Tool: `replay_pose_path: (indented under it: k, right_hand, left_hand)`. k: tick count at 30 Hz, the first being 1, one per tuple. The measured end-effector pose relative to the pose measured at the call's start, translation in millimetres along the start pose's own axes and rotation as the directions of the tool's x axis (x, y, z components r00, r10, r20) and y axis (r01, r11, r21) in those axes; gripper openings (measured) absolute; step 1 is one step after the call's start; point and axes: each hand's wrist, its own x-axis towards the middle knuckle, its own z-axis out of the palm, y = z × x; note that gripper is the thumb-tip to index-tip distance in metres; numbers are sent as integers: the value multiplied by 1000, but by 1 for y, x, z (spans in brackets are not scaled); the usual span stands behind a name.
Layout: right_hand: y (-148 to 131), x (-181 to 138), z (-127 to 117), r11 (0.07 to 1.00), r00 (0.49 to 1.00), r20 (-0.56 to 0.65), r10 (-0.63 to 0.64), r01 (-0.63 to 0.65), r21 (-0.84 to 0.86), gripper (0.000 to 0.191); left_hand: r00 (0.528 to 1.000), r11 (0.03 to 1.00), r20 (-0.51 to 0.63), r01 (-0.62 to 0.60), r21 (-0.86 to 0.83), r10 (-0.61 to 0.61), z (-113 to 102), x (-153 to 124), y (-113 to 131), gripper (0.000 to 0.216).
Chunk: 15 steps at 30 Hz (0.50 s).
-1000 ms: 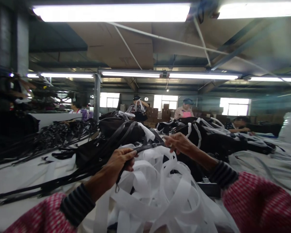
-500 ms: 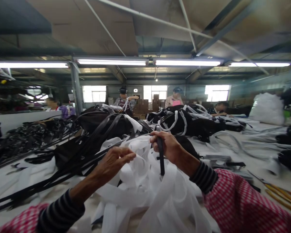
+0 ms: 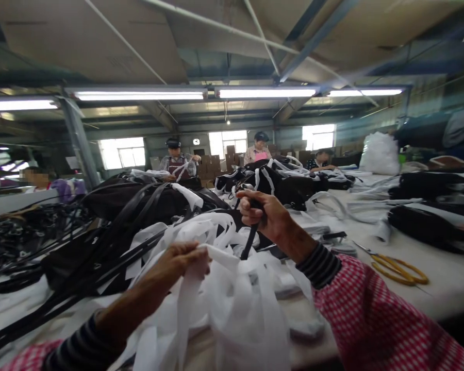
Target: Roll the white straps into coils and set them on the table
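Observation:
My right hand (image 3: 265, 214) is raised above the table, closed round a black strap (image 3: 250, 242) that hangs down from its fist. Lower and to the left, my left hand (image 3: 181, 263) pinches a white paper strip (image 3: 222, 257) out of a loose heap of white strips (image 3: 232, 304) in front of me. Both sleeves are red-and-white checked with striped dark cuffs. A bundle of long black straps (image 3: 112, 242) lies just left of my left hand.
Yellow-handled scissors (image 3: 398, 268) lie on the white table (image 3: 441, 281) at the right. Black bags (image 3: 286, 188) wrapped in white strips are piled behind. Several other people work at the far end. A white sack (image 3: 379, 153) stands at the back right.
My right hand took the black strap and lifted it up and right. My left hand let go of it, dropped, and now pinches white strip. The view turned rightward.

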Motion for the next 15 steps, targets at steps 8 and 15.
replay_pose_path:
  k: [8, 15]
  right_hand:
    - [44, -23, 3, 940, 948, 148, 283, -243, -239, 29]
    - [79, 0, 16, 992, 994, 47, 103, -106, 69, 47]
  left_hand:
    - [946, 951, -312, -175, -255, 90, -40, 23, 84, 9]
    - [999, 998, 10, 48, 34, -49, -22, -54, 59, 40]
